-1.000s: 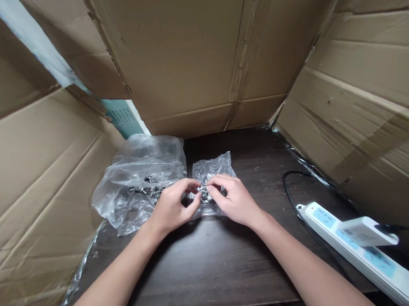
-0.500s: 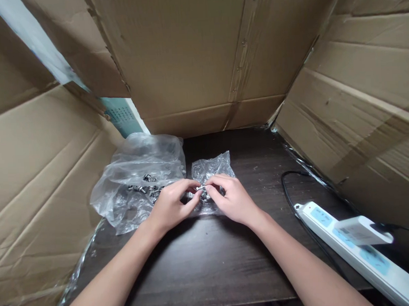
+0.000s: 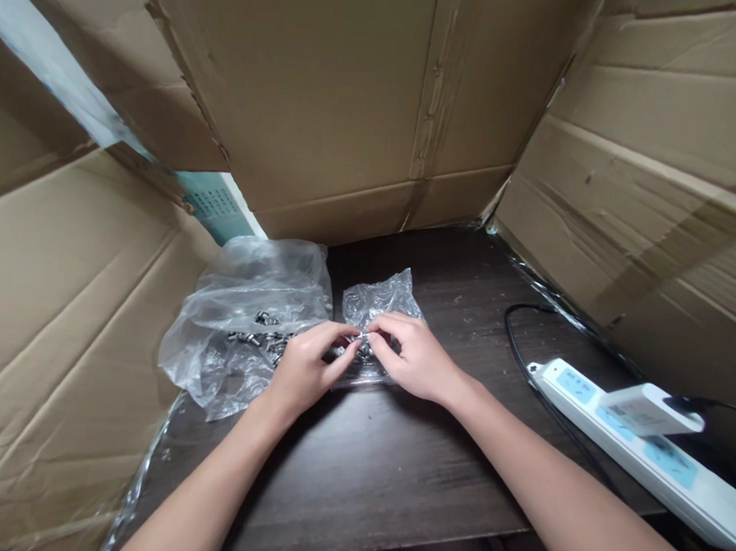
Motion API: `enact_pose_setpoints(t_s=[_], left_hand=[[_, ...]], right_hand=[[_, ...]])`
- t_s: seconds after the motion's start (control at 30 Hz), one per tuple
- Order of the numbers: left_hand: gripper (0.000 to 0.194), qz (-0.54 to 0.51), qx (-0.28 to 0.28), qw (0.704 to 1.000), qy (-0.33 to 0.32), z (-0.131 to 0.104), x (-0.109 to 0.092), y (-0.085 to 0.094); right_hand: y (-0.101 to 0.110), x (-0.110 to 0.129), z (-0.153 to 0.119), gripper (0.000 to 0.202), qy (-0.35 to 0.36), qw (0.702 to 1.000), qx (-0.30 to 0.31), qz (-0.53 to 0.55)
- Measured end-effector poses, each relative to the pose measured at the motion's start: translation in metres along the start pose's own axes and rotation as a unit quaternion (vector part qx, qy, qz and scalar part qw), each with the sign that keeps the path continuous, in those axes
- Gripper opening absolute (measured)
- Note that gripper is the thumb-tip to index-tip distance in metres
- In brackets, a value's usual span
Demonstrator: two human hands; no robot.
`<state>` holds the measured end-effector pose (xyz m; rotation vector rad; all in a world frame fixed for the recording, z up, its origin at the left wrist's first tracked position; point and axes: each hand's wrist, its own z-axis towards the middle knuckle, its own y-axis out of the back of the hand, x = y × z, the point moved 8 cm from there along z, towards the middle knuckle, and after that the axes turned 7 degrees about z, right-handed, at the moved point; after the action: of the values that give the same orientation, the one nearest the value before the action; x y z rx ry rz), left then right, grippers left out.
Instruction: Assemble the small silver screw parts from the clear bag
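My left hand [image 3: 314, 360] and my right hand [image 3: 409, 355] meet over a small clear plastic bag [image 3: 378, 298] on the dark table. Between their pinched fingertips is a small metal part [image 3: 364, 336], held from both sides. Its exact shape is too small to tell. More small metal pieces show in the bag just under the fingers. To the left, a larger clear plastic bag [image 3: 257, 273] lies open, with several small metal parts [image 3: 257, 339] on it beside my left hand.
A white power strip [image 3: 636, 450] with a plugged-in white adapter [image 3: 650, 409] lies at the right, a black cable [image 3: 515, 342] looping beside it. Cardboard walls [image 3: 334, 104] enclose the dark table [image 3: 366, 481] at the back and both sides.
The fingertips of both hands have come slightly closer together around the small metal part, which now shows less. The whole view has shifted a little.
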<state>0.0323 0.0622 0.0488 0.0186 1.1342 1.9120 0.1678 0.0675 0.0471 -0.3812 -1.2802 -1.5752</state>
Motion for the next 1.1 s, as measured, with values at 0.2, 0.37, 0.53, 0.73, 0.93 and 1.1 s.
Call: enact_pose_setpoints(t_s=[0.2,0.37,0.53,0.73,0.93,1.1], left_hand=[[0.011,0.003,0.006,1.000,0.001,-0.0001,-0.0012,0.0002],[0.010,0.018,0.002,1.000,0.000,0.0001,-0.0025,0.0011],[0.011,0.020,-0.003,1.000,-0.005,0.0000,-0.0035,0.0020],[0.010,0.006,-0.001,1.000,-0.010,0.0008,-0.0039,0.0024],[0.010,-0.004,-0.008,1.000,-0.017,0.0005,-0.0044,0.0043],[0.010,0.004,0.001,1.000,-0.022,-0.0004,-0.0045,0.0017]], right_hand=[[0.0005,-0.0003,-0.0009,0.016,0.002,1.000,-0.001,-0.004],[0.0034,-0.0023,-0.0005,0.009,-0.012,0.999,-0.022,0.020],[0.0032,0.0030,-0.0013,0.010,0.007,0.999,-0.028,0.033],[0.0017,0.0037,-0.0010,0.010,0.017,1.000,-0.022,0.010],[-0.0017,0.0038,-0.0024,0.007,0.020,1.000,0.001,-0.006],[-0.0045,0.0021,-0.0012,0.013,0.014,1.000,0.022,-0.008]])
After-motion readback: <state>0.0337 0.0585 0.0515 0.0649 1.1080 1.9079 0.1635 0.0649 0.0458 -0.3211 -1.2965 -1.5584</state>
